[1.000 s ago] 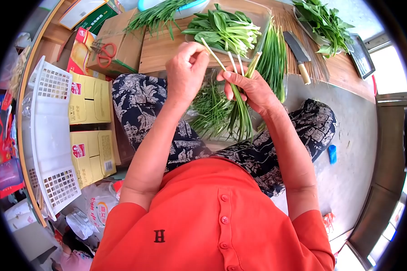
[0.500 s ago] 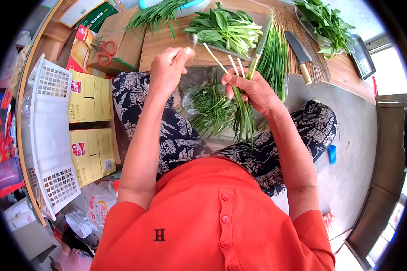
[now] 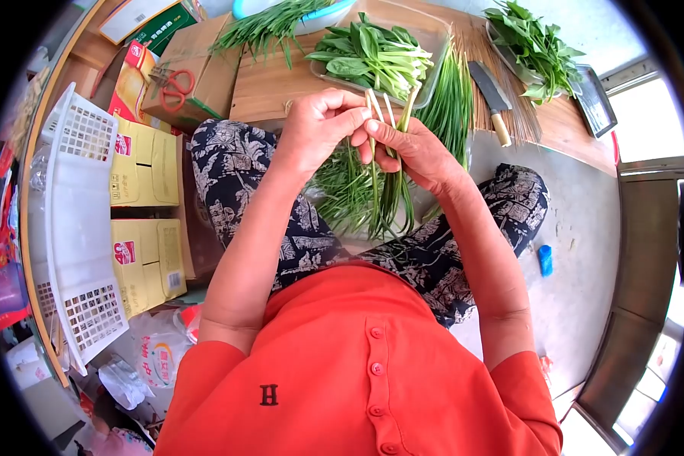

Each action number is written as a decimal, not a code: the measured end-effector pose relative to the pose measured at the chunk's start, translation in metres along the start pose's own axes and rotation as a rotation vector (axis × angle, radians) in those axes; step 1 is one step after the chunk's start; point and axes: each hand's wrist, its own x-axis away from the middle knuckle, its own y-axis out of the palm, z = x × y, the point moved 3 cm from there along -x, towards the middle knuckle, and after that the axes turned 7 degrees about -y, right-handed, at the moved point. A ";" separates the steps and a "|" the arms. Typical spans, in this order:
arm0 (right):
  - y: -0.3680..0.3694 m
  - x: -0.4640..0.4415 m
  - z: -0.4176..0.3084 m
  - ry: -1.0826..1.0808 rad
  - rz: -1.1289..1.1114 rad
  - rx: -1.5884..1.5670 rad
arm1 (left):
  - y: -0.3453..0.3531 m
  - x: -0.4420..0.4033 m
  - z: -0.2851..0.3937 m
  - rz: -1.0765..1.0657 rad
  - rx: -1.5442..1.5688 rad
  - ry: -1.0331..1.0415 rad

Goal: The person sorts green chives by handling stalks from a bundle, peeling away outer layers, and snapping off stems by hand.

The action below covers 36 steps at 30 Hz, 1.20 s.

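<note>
My right hand (image 3: pixel 418 152) grips a small bunch of green chives (image 3: pixel 393 199), their pale stem ends pointing up between the fingers. Beside it, touching the stems, is my left hand (image 3: pixel 321 131), its thumb and forefinger pinched on a pale stalk of the bunch. Below both hands lies a loose heap of thin green blades (image 3: pixel 346 190) between the knees. Just beyond the hands, leafy greens (image 3: pixel 372 57) with pale stems fill a clear tray (image 3: pixel 431 91). A long bundle of chives (image 3: pixel 447 102) lies to the right of that tray.
A knife (image 3: pixel 491 90) lies on the wooden table (image 3: pixel 262 95) near thin brown sticks. More leafy greens (image 3: pixel 536 49) are at the back right. Red scissors (image 3: pixel 176 87) rest on a cardboard box (image 3: pixel 197 64). A white basket (image 3: pixel 83 228) stands left; a blue object (image 3: pixel 546 260) lies on the floor.
My left hand has come back from the left to the bunch and pinches a stalk there. My right hand and its bunch have shifted slightly left. A small pale scrap shows on the table edge.
</note>
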 end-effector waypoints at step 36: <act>0.016 0.004 -0.040 -0.102 -0.260 0.601 | 0.008 -0.002 0.040 -0.097 -0.102 0.090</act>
